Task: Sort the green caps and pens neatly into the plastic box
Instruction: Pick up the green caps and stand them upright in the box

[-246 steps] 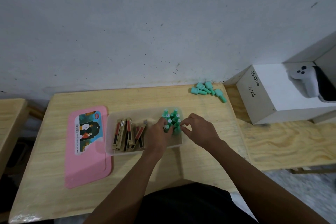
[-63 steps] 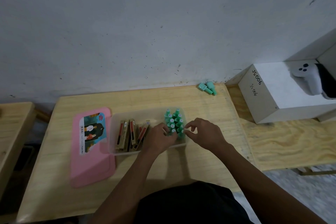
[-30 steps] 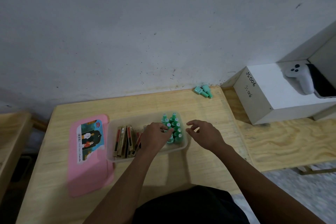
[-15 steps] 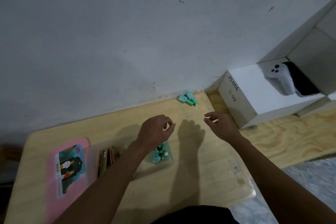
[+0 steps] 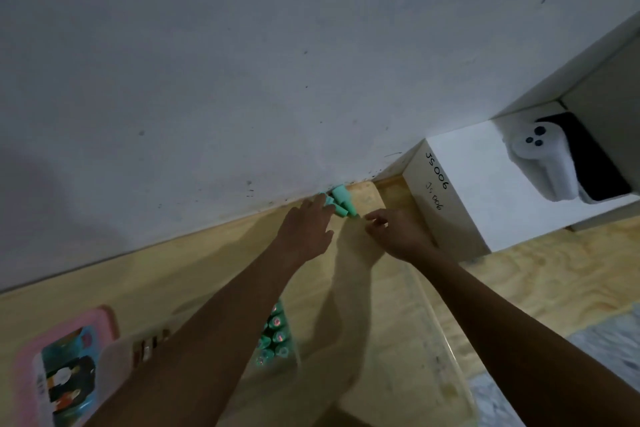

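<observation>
Reaches beyond the plastic box now, to far green caps — left hand flat, touching them; right hand loosely curled, empty.

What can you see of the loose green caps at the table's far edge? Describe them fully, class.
The loose green caps are a small cluster of mint-green, plastic-looking pieces, each a wide barrel with a narrower end. They lie on their sides on the wooden table, against the wall. The left hand covers part of them with straight fingers; the right hand is just beside them.
</observation>
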A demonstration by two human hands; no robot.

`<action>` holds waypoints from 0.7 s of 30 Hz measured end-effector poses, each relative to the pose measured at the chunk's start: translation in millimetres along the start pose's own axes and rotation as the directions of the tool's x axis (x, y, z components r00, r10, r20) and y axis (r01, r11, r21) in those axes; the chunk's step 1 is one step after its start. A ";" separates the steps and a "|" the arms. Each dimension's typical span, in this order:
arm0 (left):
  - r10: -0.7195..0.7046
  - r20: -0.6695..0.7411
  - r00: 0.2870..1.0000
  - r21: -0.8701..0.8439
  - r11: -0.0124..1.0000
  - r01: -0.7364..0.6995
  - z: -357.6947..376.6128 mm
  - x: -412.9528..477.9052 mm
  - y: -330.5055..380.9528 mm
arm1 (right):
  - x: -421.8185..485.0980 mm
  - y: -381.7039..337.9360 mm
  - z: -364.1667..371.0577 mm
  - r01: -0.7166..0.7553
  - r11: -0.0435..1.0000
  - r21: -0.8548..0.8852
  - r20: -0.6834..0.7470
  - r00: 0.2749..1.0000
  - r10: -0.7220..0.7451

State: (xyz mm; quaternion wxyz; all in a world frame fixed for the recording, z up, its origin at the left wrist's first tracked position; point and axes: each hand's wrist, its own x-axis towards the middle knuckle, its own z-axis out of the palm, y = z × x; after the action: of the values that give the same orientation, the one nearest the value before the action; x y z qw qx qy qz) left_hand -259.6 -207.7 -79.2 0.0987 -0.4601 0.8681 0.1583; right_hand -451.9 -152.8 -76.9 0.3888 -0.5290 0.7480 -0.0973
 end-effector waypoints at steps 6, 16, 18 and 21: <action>0.037 -0.098 0.995 0.147 0.989 -0.022 15.2 31.0 -1.9 | 42.5 -25.5 9.3 0.095 0.992 -0.086 -0.020 0.995 -0.097; -0.023 -0.217 0.976 -0.047 0.999 0.013 15.1 31.0 -5.2 | 48.0 -14.0 21.8 0.048 0.997 0.061 -0.139 0.989 -0.040; -0.085 -0.258 0.962 -0.180 0.983 0.038 9.7 22.1 -5.4 | 39.4 -16.3 17.7 0.025 0.993 0.112 -0.173 0.985 -0.006; -0.226 -0.254 0.940 -0.428 0.898 0.101 2.9 5.4 -5.5 | 20.7 -21.3 10.9 0.019 0.987 0.160 -0.227 0.974 0.018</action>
State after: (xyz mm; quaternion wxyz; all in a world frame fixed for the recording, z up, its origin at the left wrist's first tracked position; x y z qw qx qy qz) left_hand -257.9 -213.6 -84.6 -0.1181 -0.5610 0.7783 0.2562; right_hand -432.1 -176.8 -82.3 0.3422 -0.4812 0.7772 -0.2174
